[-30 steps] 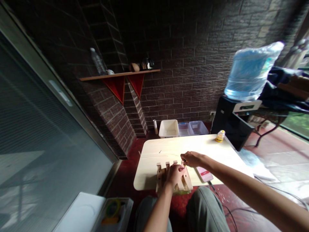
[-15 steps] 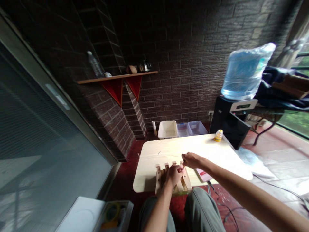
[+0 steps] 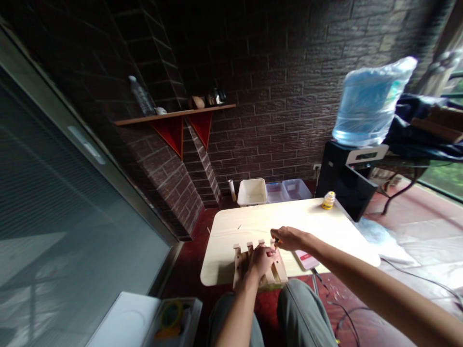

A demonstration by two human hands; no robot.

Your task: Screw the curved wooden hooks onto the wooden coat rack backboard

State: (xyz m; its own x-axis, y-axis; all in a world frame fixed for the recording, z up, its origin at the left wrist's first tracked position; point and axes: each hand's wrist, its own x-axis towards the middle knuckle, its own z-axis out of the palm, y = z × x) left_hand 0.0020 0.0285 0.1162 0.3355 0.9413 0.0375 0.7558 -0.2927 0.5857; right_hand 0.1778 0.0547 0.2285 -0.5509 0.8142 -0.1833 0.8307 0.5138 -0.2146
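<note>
A slatted wooden piece (image 3: 238,270) lies at the near edge of the pale table (image 3: 224,246). My left hand (image 3: 261,260) rests over its right-hand slats, fingers closed near the rightmost slat; anything between the fingertips is too small to make out. Just above and to the right, my right hand (image 3: 286,238) is wrapped round a small tool with a yellow and dark handle (image 3: 277,241), which points down at the same slat. Most of the tool is hidden by the fingers.
A pink and white flat box (image 3: 306,260) lies right of the wooden piece. A small dark item (image 3: 239,227) lies farther back, and a yellow-based jar (image 3: 328,200) stands at the back right. Bins (image 3: 252,192) and a water dispenser (image 3: 343,178) are beyond the table.
The right hand has turned slightly, and more of the yellow and dark handle shows. The left hand stays on the wooden piece. The view has shifted a little.
</note>
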